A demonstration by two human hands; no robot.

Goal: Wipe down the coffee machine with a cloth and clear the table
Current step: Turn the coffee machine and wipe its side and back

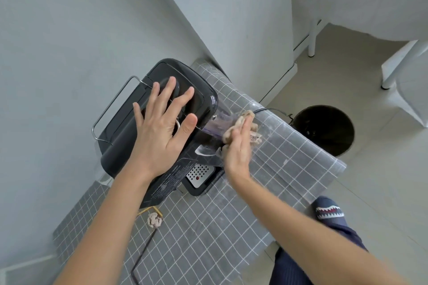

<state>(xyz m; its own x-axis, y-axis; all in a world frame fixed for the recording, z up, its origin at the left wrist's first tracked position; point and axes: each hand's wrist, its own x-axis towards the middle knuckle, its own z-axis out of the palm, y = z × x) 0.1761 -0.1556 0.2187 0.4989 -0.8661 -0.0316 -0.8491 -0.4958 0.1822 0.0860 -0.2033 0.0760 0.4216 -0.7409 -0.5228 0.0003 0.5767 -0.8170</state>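
Observation:
A black coffee machine [129, 127] stands at the back of a table [208, 227] covered with a grey checked cloth. My left hand [162, 127] rests flat on the machine's top, fingers spread and straight. My right hand [238, 148] presses a crumpled beige cloth [240, 122] against the machine's right side, by its clear water tank [215, 125]. The fingers look straight; the hand is blurred. The metal drip tray [199, 174] shows below the hands.
A crumpled paper ball [154, 219] and a thin yellow strip [148, 210] lie on the table near the machine's front. A black cord [141, 259] runs across the tablecloth. A dark round bin [324, 129] stands on the floor beyond the table's right edge. Wall to the left.

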